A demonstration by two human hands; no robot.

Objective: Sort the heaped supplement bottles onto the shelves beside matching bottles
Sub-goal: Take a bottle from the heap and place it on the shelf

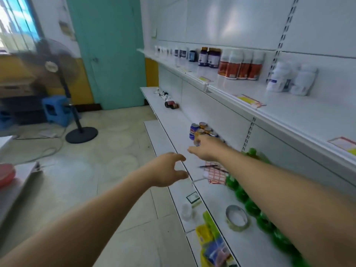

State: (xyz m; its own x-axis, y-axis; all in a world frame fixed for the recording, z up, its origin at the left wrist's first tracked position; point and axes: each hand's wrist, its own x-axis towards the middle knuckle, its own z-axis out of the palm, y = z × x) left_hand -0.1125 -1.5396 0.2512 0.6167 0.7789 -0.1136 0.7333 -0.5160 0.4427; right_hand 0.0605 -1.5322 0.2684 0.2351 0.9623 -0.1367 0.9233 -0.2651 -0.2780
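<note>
A small cluster of bottles (202,128) with blue labels and gold caps stands on the middle shelf (173,120). My right hand (207,149) reaches into that cluster, and its fingers curl round a small orange-labelled bottle (196,139) at the cluster's front. My left hand (167,169) hovers at the shelf's front edge, fingers spread and loosely curved, holding nothing. On the top shelf (240,91) stand rows of white bottles (292,79), red-labelled bottles (240,67) and purple bottles (209,56). A dark red bottle (172,105) lies on its side farther along the middle shelf.
Green bottles (250,205) line the shelf under my right forearm, beside a sheet of labels (214,173) and a tape roll (237,217). Yellow packets (210,239) lie on the lower shelf. A standing fan (57,66), a blue stool (56,109) and a teal door (111,51) are to the left.
</note>
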